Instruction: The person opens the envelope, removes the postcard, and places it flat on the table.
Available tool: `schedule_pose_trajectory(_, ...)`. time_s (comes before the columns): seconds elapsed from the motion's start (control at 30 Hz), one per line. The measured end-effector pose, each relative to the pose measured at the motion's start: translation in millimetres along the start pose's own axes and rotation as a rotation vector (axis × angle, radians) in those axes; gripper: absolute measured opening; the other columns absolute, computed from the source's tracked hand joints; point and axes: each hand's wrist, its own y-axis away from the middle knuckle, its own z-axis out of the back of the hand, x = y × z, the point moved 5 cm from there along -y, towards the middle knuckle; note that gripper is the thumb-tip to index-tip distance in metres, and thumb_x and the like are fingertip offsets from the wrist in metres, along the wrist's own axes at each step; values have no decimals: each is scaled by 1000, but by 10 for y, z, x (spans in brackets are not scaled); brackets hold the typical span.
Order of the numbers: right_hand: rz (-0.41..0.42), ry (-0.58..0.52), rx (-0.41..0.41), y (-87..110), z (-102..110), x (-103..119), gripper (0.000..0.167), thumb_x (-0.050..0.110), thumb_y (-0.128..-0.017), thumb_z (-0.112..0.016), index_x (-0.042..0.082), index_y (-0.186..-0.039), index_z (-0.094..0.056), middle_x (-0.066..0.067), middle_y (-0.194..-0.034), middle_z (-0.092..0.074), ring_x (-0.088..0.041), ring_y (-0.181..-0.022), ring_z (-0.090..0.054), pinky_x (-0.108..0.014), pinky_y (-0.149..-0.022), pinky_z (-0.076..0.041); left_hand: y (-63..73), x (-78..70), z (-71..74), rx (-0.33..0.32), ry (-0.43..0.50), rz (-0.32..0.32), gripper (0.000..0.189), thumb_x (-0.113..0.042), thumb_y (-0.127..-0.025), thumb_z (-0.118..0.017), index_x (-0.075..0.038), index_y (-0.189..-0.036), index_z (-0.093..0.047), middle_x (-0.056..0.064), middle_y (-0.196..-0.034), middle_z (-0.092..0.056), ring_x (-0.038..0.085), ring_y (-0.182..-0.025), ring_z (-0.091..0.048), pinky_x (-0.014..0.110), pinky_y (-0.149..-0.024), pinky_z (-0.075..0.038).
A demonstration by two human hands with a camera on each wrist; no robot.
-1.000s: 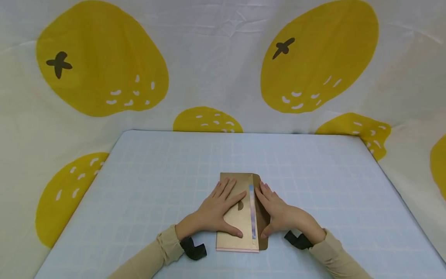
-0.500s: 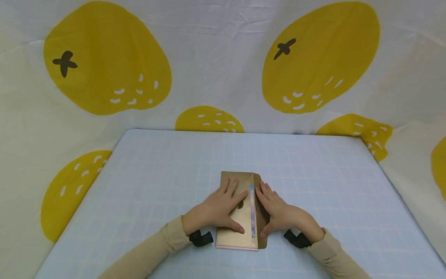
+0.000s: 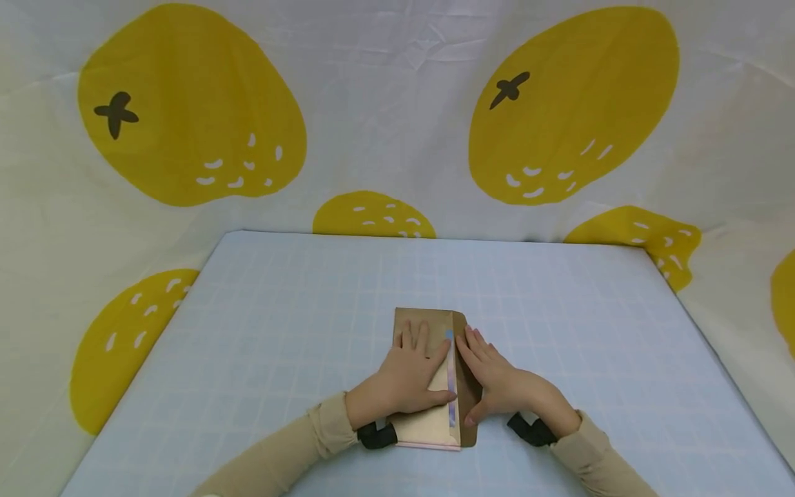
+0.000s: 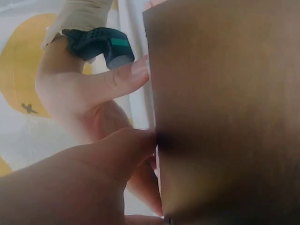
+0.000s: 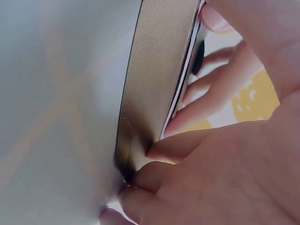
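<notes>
A pale blue table carries one golden-brown envelope.
The table top is flat, with a check of thin whitish lines on it; its far edge runs nearly straight, and its near edge is outside the head view. The envelope lies a little to the right of the middle, with its long sides pointing away from the person. Its darker flap is spread to the right side and has rounded corners. Beside the flap, a narrow blue and violet strip is visible along the envelope, and the near end shows a thin pinkish line.
</notes>
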Motion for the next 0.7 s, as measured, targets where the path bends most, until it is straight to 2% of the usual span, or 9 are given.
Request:
schedule_pose_trajectory(0.17, 7, 5, -4, 2, -1, 3, 130, 41, -69, -90, -8, -155, -5, -31, -160, 9, -47, -147, 9, -64, -114, -7, 38, -34, 7, -17, -35, 17, 84, -72, -94, -36, -19, -159, -24, 31, -157, -21, 59, -140, -19, 60, -110, -29)
schedule_pose_trajectory(0.47, 20, -4, -3, -7, -7, -23, 131, 44, -69, -89, -7, -155, -4, -30, -160, 10, -47, -147, 9, -64, -114, -6, 17, -53, -13, -42, -28, 59, 80, -66, -94, -38, -19, -159, -26, 30, -157, -23, 59, -139, -22, 61, -108, -31)
schedule_pose_trajectory(0.7, 31, 8, -2, -5, -10, -64, 130, 42, -70, -89, -7, -155, -4, -30, -160, 9, -47, -147, 10, -64, -114, -6, -26, -112, -108, -125, -39, 110, 82, -65, -91, -41, -20, -159, -26, 32, -155, -24, 59, -139, -22, 63, -105, -33)
